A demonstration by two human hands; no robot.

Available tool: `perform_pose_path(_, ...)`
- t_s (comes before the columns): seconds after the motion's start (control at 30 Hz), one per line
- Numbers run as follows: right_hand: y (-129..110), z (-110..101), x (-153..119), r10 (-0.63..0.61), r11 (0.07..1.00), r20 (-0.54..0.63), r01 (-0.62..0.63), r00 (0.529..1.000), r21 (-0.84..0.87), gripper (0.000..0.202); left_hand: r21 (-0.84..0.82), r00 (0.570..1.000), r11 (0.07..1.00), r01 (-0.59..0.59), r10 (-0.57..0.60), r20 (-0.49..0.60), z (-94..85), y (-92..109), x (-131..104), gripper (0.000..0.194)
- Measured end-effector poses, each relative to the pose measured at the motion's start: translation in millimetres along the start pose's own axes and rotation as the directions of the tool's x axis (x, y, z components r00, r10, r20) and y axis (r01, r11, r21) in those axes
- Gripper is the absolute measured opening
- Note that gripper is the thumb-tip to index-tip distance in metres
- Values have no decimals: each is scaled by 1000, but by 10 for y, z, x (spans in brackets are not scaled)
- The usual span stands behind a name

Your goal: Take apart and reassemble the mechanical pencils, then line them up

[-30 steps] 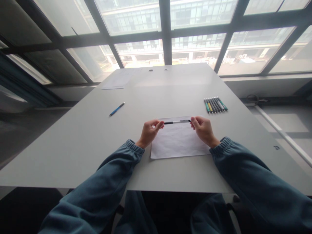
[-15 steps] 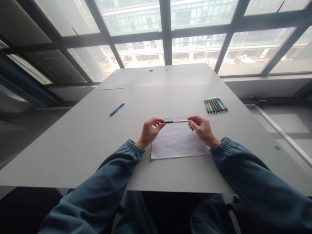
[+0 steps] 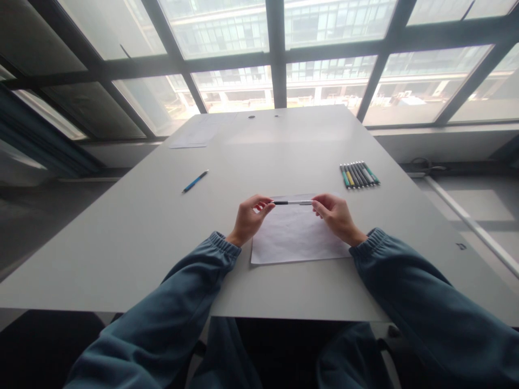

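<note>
A black and silver-grey pen (image 3: 292, 202) is held level above a white sheet of paper (image 3: 298, 237). My left hand (image 3: 252, 217) pinches its black end between thumb and fingers. The other end, light in colour, is pinched by my right hand (image 3: 335, 216). Both wrists rest near the sides of the sheet. To the right, beyond my right hand, several pens (image 3: 359, 175) lie side by side in a row, with green, yellow, grey and black barrels. A single blue pen (image 3: 195, 181) lies at an angle to the left.
The white table (image 3: 162, 237) reaches to the windows. More paper (image 3: 190, 135) lies at its far left corner. Two small round spots are near the far edge. A small dark mark (image 3: 461, 246) is on the right side. Dark chair parts show below the near edge.
The pen between my hands has turned slightly about its length, so its clip now shows near my right fingers. Both hands have stayed in place.
</note>
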State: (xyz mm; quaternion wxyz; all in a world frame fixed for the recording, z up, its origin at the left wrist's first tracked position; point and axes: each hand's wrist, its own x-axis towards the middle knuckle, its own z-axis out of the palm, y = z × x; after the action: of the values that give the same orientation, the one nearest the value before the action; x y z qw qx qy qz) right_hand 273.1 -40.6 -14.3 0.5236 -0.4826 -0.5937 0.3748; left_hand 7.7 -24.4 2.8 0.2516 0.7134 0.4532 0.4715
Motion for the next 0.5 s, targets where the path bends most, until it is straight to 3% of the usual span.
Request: perform_pose_path(0.5, -61, 2, -26, -31, 1000, 10, 31, 999, -3, 46, -33, 997, 999, 25, -23, 72, -4, -21, -6, 38)
